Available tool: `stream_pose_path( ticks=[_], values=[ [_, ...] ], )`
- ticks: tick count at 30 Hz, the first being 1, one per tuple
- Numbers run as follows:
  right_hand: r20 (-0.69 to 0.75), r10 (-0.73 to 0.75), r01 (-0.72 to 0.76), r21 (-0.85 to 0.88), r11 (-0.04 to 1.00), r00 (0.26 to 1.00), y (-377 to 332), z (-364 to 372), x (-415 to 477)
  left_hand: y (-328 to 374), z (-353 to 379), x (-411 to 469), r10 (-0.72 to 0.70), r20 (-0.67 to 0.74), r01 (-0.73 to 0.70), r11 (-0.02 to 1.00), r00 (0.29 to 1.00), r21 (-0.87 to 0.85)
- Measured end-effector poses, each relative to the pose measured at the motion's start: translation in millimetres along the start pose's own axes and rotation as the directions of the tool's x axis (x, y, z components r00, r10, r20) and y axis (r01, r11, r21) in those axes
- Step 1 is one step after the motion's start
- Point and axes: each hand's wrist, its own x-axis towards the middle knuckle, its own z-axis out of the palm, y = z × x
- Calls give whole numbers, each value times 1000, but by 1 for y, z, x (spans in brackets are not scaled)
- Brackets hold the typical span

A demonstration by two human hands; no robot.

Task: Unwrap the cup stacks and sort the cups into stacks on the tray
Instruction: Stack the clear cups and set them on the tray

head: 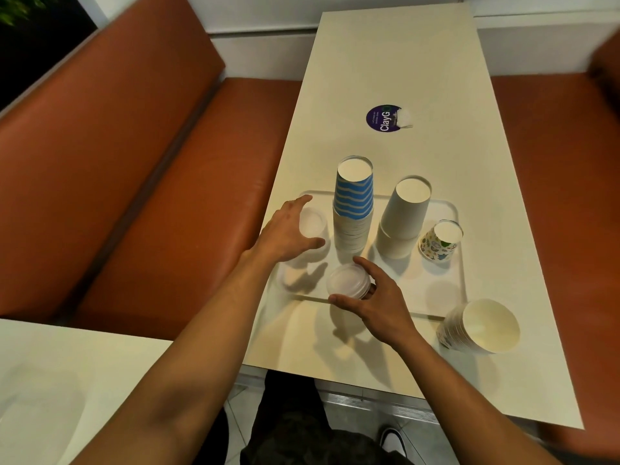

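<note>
The person is wearing dark mottled trousers [302, 431] and a white-edged dark shoe [391, 439]; left hand [288, 229] and right hand [375, 303] are showing bare.

Along the far edge of the tray [460, 263] stand the blue-striped stack [354, 203], the plain white stack [404, 219] and a patterned cup [440, 241], with narrow gaps between them. The left hand [288, 233] around a clear stack [312, 226] blocks the left edge. The right hand [372, 303] holding clear cups [347, 281] blocks the near edge. The near right corner is free. A toppled stack [479, 327] lies on the table [402, 62] just outside it.
</note>
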Motion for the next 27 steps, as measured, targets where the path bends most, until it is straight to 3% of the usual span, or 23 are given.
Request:
stream_pose_path(
  ticks=[4, 7, 9, 12, 14, 27],
  values=[
    [1, -7, 7, -15, 1000, 1000, -2, 1, 2, 4, -7, -17, -14, -56, 13, 1000, 998, -21],
    [-6, -4, 4, -26, 1000, 1000, -4, 1, 4, 5, -5, -42, -90, -185, 56, 982, 979, -179],
    [-5, 1, -1, -33, 999, 1000, -4, 1, 4, 8, 3, -60, -111, -125, 72, 956, 986, -283],
    [11, -5, 5, -42, 999, 1000, -6, 0, 4, 16, 19, -85, -84, 151, 131, 933, 985, -336],
    [20, -12, 13, -48, 999, 1000, -8, 0, 4, 23, 28, -96, -71, 244, 157, 922, 967, -354],
    [96, -7, 10, -26, 1000, 995, -6, -1, 1, 36, 28, -107, -116, 136, 154, 938, 984, -311]
  ],
)
